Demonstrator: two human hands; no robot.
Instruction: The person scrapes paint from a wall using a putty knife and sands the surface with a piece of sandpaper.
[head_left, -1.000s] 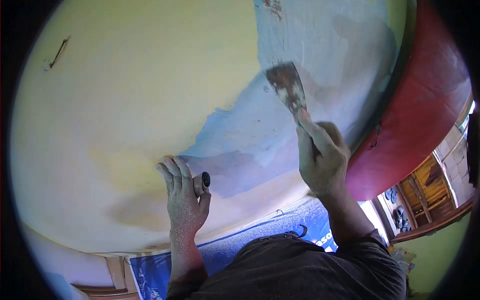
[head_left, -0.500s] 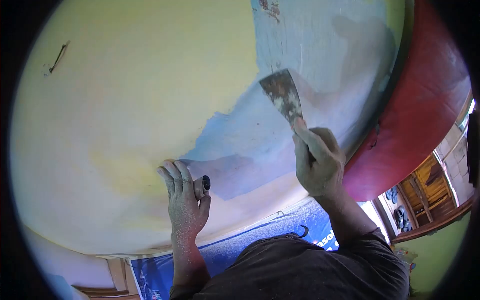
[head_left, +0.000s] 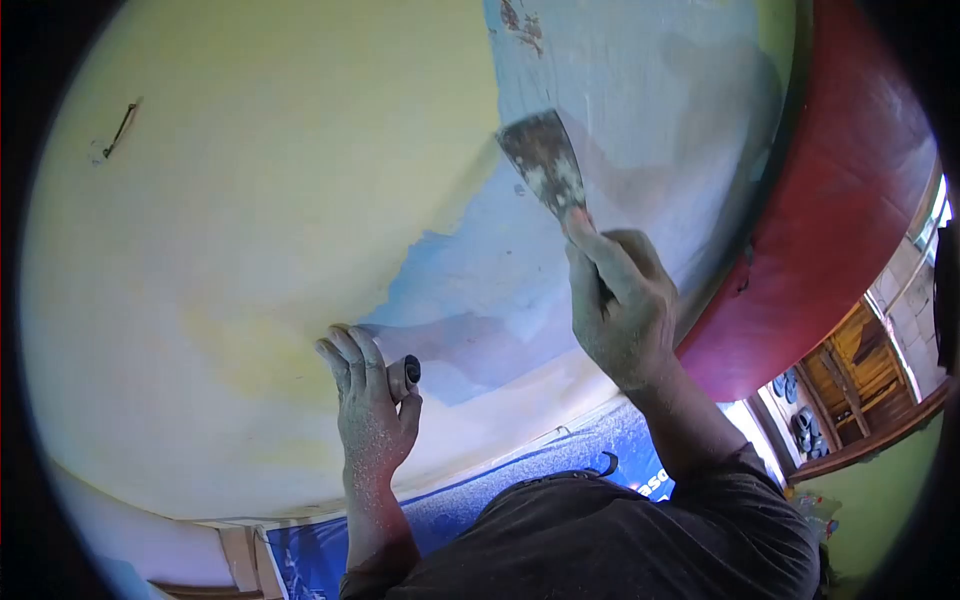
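**Scraping at the Paint Edge**

Grips scraper [head_left: 543, 165] in clenched right hand [head_left: 620, 310], forefinger along the handle, probably to press the blade flat on the wall [head_left: 250, 200] at the yellow coat's edge. Braces left hand [head_left: 372, 415], closed on a small roll [head_left: 406, 374] (kind unclear), low on the wall, likely for steadiness.

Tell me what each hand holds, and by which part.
Right hand grips a scraper by its handle. Left hand clasps a small cylinder around its side.
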